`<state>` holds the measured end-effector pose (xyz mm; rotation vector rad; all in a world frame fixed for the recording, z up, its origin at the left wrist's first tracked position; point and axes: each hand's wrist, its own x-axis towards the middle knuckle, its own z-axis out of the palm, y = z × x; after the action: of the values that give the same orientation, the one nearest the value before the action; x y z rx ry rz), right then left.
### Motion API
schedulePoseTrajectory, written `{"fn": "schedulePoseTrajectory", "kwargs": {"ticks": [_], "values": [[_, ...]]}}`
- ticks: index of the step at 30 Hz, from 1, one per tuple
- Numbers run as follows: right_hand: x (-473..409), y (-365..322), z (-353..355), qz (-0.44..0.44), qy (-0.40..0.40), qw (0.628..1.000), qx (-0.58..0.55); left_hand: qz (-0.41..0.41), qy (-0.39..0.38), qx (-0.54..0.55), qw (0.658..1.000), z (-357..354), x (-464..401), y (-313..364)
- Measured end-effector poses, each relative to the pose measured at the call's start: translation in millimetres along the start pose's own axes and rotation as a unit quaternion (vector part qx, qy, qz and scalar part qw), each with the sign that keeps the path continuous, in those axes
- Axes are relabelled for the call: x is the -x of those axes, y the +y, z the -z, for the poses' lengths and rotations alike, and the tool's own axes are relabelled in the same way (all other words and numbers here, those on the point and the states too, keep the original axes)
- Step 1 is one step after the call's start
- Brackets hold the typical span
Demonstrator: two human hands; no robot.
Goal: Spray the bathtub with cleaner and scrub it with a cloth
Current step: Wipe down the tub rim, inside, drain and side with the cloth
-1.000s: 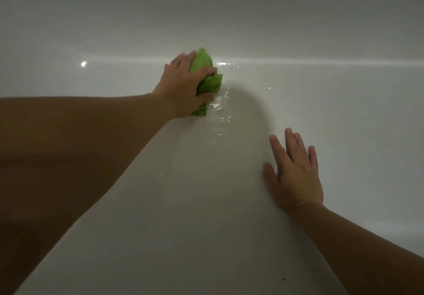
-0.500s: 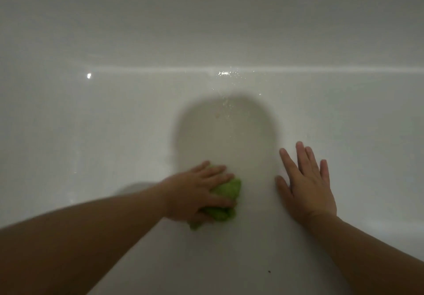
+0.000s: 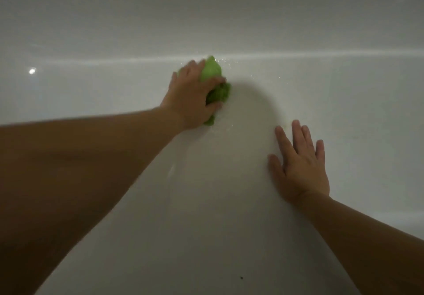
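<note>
Nearly the whole view is taken up by the white bathtub (image 3: 321, 92), seen in dim light. A bright band runs across its far side, and below that band the surface is dotted with small glinting droplets. A rounded shadow is cast on the middle of the tub, between the two arms, and a wet streak is seen within it, below the far hand.

The left forearm (image 3: 80, 168) is stretched in from the lower left edge, large and dark in the foreground. The right forearm (image 3: 367, 237) is brought in from the lower right corner.

The right hand (image 3: 300, 170) is laid flat on the tub surface, palm down, fingers straight and slightly spread, thumb held out to the side; nothing is held in it.

The left hand (image 3: 192, 97) is placed farther up, just below the bright band. Its fingers and thumb are curled round a bunched green cloth (image 3: 215, 81), which is pressed against the tub. The cloth is shown sticking out above the fingers and again below the palm, somewhat blurred. The two hands are kept well apart.

A round bright reflection (image 3: 32, 71) is seen at the left of the tub, and a tiny dark speck (image 3: 241, 278) lies on the surface near the bottom edge.
</note>
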<state>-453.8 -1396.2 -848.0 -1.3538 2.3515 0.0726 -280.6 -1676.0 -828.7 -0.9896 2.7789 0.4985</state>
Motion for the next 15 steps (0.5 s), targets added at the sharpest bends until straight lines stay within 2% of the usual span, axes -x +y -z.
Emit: {"fn": "schedulePoseTrajectory", "kwargs": {"ticks": [3,6,9,15], "values": [[0,4,-1,0.006,-0.005,1.0,-0.003,-0.094,-0.065,0.01,0.993,-23,55,37],[4,10,0,0.007,-0.017,1.0,0.007,-0.217,-0.111,0.024,0.97,-43,130,74],[12,19,0,-0.001,-0.013,1.0,0.004,-0.28,-0.153,0.034,0.947,-51,173,91],[13,33,0,-0.013,-0.003,1.0,-0.014,-0.358,-0.167,-0.038,0.918,-49,111,57]]}}
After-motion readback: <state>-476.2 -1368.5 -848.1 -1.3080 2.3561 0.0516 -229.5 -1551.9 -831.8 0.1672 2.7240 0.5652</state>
